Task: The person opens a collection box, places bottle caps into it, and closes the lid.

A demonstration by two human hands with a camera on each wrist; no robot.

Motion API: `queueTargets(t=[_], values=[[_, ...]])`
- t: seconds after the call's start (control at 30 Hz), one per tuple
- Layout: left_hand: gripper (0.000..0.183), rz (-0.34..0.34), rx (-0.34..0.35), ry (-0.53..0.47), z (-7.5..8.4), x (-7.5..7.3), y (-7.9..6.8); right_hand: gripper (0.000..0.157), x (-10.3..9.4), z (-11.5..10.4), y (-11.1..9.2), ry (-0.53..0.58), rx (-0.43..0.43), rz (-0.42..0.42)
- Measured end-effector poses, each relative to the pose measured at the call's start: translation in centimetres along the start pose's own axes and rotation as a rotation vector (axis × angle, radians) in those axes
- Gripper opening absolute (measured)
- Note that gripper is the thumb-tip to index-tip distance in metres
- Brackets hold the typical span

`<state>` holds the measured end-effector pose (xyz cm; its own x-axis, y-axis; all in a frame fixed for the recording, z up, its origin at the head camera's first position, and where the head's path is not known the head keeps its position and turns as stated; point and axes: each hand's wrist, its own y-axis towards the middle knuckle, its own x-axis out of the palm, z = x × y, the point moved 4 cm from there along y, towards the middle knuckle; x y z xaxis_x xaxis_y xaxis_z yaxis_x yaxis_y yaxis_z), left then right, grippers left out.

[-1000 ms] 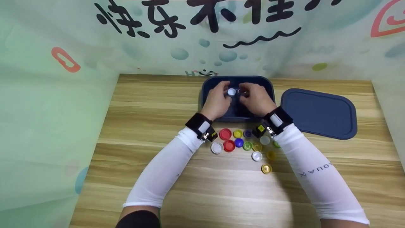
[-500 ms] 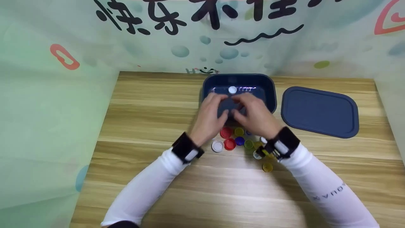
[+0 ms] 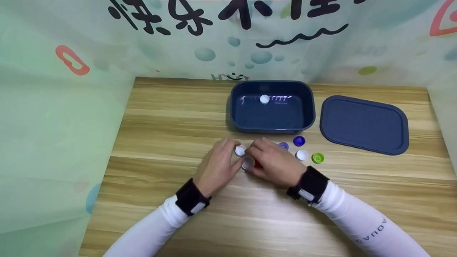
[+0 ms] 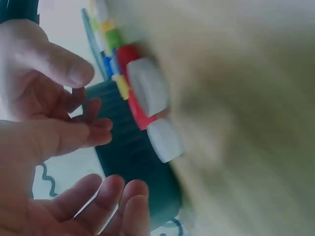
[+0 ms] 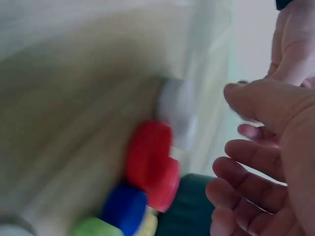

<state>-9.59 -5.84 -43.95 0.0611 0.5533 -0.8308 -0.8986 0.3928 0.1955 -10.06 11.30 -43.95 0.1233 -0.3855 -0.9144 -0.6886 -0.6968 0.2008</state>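
Two white bottle caps, one nearer the box (image 3: pixel 240 150) and one nearer me (image 3: pixel 248 163), lie on the table between my hands. My left hand (image 3: pixel 219 166) is just left of them, and the wrist views show its fingers loosely bent with nothing held. From the right, my right hand (image 3: pixel 275 160) hovers over the group, its fingers also parted and holding nothing. Red caps (image 5: pixel 147 152) sit beside the white ones, mostly hidden under the right hand in the head view. Blue (image 5: pixel 124 209) and green (image 5: pixel 96 228) caps show close by in the right wrist view.
A dark blue box (image 3: pixel 273 129) stands at the back with one white cap (image 3: pixel 264 99) inside. Its flat lid (image 3: pixel 364 125) lies to the right. Right of my hands are a dark blue cap (image 3: pixel 299 141), a white cap (image 3: pixel 302 155) and a green cap (image 3: pixel 317 158).
Both hands have come out of the box and moved toward me, down to the caps on the table. One white cap stays in the box.
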Motion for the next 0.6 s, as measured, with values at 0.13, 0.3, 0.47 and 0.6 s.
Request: queueTargets(t=[0.13,0.3,0.47,0.6], values=[[0.038,-0.064,-0.033,0.082,-0.5,1.3,-1.2,0.044,1.3,0.2,-0.1,-0.04,-0.012,-0.018],[0.039,-0.111,-0.08,0.128,-0.8,2.5,-1.8,0.048,2.1,0.4,-0.1,-0.07,-0.016,-0.033],[0.035,-0.107,-0.084,0.118,-0.8,3.0,-1.8,0.045,2.3,0.4,-0.2,-0.085,-0.028,-0.008],[0.032,-0.095,-0.064,0.114,-0.7,3.1,-1.7,0.041,2.6,0.4,-0.3,-0.084,-0.029,-0.001]])
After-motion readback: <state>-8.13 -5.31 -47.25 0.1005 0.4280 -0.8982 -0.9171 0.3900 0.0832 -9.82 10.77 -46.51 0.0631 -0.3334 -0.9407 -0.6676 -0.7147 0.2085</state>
